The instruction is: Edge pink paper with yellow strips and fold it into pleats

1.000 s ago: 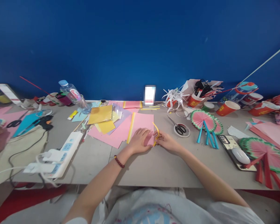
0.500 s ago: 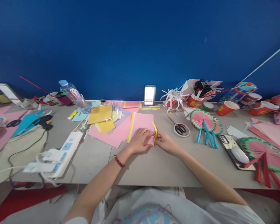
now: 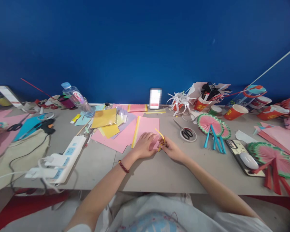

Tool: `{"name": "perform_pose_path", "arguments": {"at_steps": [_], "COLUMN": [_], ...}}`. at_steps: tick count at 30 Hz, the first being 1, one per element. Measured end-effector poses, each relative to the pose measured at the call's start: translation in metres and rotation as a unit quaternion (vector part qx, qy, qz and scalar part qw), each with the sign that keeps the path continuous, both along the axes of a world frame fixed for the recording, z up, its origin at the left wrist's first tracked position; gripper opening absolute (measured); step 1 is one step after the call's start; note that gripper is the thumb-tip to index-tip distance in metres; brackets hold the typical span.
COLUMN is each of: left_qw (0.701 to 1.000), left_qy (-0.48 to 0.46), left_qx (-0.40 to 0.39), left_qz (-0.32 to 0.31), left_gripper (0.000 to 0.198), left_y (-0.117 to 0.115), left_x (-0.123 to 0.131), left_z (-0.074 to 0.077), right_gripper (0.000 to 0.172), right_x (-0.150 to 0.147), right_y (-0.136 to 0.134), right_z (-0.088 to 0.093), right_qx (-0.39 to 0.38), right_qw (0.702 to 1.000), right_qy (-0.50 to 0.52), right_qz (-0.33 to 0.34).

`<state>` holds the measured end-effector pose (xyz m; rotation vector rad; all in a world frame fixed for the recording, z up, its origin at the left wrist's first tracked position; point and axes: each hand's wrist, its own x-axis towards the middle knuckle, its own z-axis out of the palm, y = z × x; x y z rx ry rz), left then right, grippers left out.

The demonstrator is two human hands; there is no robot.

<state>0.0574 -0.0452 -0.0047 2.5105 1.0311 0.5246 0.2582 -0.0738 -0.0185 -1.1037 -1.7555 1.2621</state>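
Observation:
My left hand (image 3: 145, 146) lies flat with its fingers stretched over a pink sheet of paper (image 3: 149, 124), pressing it to the table. Along the sheet's left edge run yellow and pale bands (image 3: 135, 132). Beside the sheet's right edge, my right hand (image 3: 170, 148) pinches a narrow yellow paper strip (image 3: 160, 132). The strip's upper end curves up and to the left, and its lower part is partly behind the fingers. Scissors (image 3: 186, 132) rest on a roll of tape (image 3: 193, 138) to the right of my right hand.
Yellow packs (image 3: 104, 118) and coloured paper lie at the left, near a power strip (image 3: 70, 158) and a leaning bottle (image 3: 77, 98). Rightward are paper fans (image 3: 210, 124), a phone (image 3: 236, 151) with a white mouse (image 3: 248, 160), and red cups (image 3: 235, 112). A phone (image 3: 155, 98) stands against the wall.
The yellow strip has come away from the sheet's right edge and tilts further left at its top. My right hand has shifted slightly right; my left hand has stayed put.

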Motion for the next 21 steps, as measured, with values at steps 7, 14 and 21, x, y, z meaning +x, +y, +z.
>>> {"name": "perform_pose_path", "arguments": {"at_steps": [7,14,21], "left_qw": [1.0,1.0,1.0], "left_qy": [-0.008,0.006,0.012], "left_qx": [-0.019,-0.009,-0.007], "left_qz": [-0.011,-0.005,-0.004], "left_gripper": [0.052,0.057,0.064], "left_y": [-0.001,0.0,0.0], "left_x": [-0.002,-0.003,-0.002], "left_z": [0.008,0.003,-0.002], "right_gripper": [0.022,0.027,0.033], "right_x": [-0.002,-0.003,0.0], "right_y": [0.002,0.004,0.01], "right_z": [0.003,0.002,0.002], "right_qx": [-0.012,-0.08,-0.115], "right_qw": [1.0,0.993,0.985], "right_qy": [-0.003,0.087,0.126], "right_qz": [-0.003,-0.004,-0.024]}}
